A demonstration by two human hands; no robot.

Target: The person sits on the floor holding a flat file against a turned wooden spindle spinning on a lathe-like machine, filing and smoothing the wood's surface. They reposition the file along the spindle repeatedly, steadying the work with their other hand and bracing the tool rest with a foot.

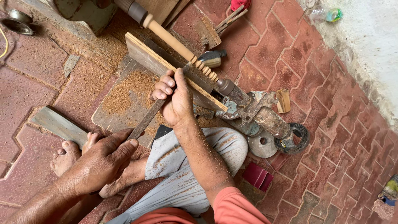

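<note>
Red interlocking brick paving (323, 137), dusted with sawdust, serves as the floor of this open-air turning spot, where a person sits low with one bare foot (66, 155) stretched out beside the work. A pale wooden spindle (174, 41) runs slantwise between a dark drive end near the top edge of the paving and a rusty iron tailstock (265, 116) to the right, its lower end already showing a row of small turned beads. A narrow wooden batten (166, 66) lies just beside the spindle and along it, seemingly as a rest to steady the tool.

The long flat chisel (147, 118) crosses that batten, its tip at the beaded section. The right hand (174, 97) is closed over the blade near the batten, fingers curled on top, apparently to pin it down and guide the edge. The left hand (105, 159) is clamped around the tool's rear end, low by the knee, seemingly for leverage.

Sawdust is heaped on a flat board (124, 99) beneath the rest. Loose metal discs (263, 144) lie by the tailstock, a clear plastic bottle (325, 14) against the pale wall (369, 45), and a steel bowl (16, 23) at the far left corner.
</note>
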